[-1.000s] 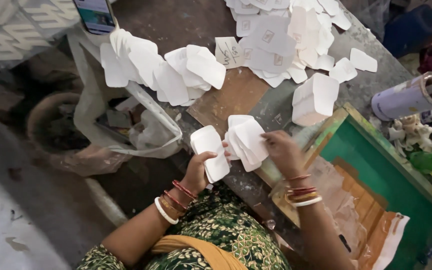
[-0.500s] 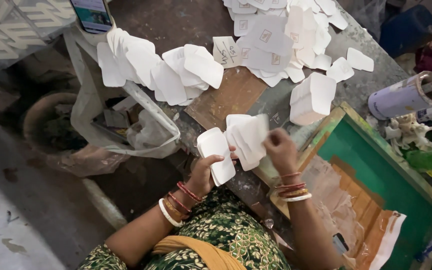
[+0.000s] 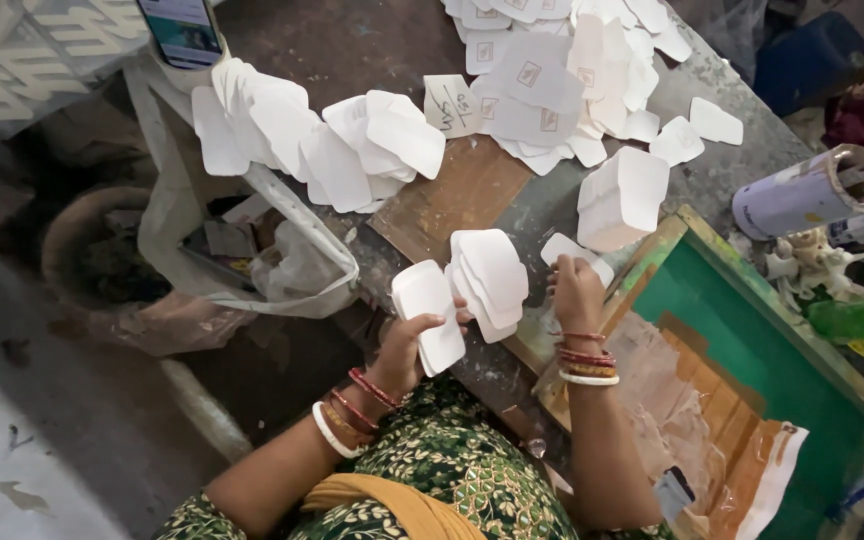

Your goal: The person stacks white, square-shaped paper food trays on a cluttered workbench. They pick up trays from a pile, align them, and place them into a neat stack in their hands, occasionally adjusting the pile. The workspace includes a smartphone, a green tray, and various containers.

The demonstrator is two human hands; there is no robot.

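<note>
My left hand [image 3: 402,350] grips a blank white rounded card [image 3: 430,315] upright by its lower edge. A fanned stack of the same cards [image 3: 492,275] stands just right of it, against my left fingertips. My right hand [image 3: 577,295] has come off that stack, and its curled fingers pinch a single white card [image 3: 574,250] lying at the table edge. Both wrists wear red and white bangles. A neat pile of blank cards [image 3: 620,198] sits beyond my right hand.
More blank cards [image 3: 322,140] are fanned out at the left, and a heap of printed cards [image 3: 552,80] lies at the back. A green screen frame [image 3: 752,330] lies at the right, a pale cylinder [image 3: 792,200] beyond it. A phone [image 3: 184,30] stands top left above a plastic bag [image 3: 292,270].
My right hand has let go of the fanned stack and shifted right onto a single card. The left hand and its card have moved slightly right.
</note>
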